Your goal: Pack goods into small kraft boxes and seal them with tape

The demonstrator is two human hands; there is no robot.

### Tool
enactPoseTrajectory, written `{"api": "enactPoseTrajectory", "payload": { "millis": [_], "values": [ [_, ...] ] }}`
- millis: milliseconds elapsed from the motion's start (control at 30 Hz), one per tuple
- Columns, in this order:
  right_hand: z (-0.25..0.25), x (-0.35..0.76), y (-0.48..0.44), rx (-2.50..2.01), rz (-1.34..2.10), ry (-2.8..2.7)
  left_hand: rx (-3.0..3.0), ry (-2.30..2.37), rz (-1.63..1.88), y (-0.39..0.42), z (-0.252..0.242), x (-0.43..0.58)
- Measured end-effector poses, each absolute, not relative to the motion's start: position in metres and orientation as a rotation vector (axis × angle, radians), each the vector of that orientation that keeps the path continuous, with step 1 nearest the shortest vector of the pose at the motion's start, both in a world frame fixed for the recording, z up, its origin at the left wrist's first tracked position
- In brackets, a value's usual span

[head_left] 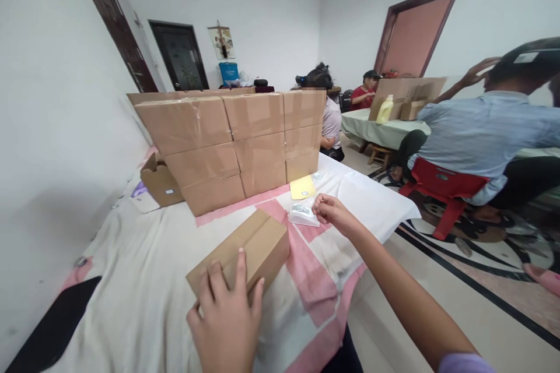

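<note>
The oblong brown cardboard box [258,239] is seamed lengthwise; left hand [228,312] spread upon it; right hand [331,213] curled, grip unclear.

Nearest box [262,239]: matt cardboard; cover [144,280]: cloth; bottle [384,111]: probably plastic.

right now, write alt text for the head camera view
A person's left hand rests on a closed cardboard box on a pink-and-white cloth, the right hand beside a small white object. Behind stands a stack of taped cardboard boxes.
</note>
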State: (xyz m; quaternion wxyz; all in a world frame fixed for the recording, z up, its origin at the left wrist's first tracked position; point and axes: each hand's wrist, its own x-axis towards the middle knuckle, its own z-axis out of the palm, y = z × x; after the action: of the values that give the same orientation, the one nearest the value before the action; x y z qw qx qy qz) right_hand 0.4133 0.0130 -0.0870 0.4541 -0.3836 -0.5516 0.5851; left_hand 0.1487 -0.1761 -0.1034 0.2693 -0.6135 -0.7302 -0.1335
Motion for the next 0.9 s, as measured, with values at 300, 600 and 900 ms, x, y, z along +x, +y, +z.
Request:
{"api": "enactPoseTrajectory", "payload": {
  "millis": [300,600,900],
  "values": [
    [-0.019,0.306,-0.022,-0.908,1.694,-1.776,-1.676,-2.069,-0.383,-0.175,-0.090,0.149],
    [-0.006,0.287,-0.012,-1.182,1.854,-1.927,-1.693,-2.062,-0.419,-0.177,-0.092,0.146],
    [-0.008,0.263,-0.011,-1.227,1.785,-1.788,-1.720,-2.128,-0.503,-0.175,-0.095,0.146]
  ]
}}
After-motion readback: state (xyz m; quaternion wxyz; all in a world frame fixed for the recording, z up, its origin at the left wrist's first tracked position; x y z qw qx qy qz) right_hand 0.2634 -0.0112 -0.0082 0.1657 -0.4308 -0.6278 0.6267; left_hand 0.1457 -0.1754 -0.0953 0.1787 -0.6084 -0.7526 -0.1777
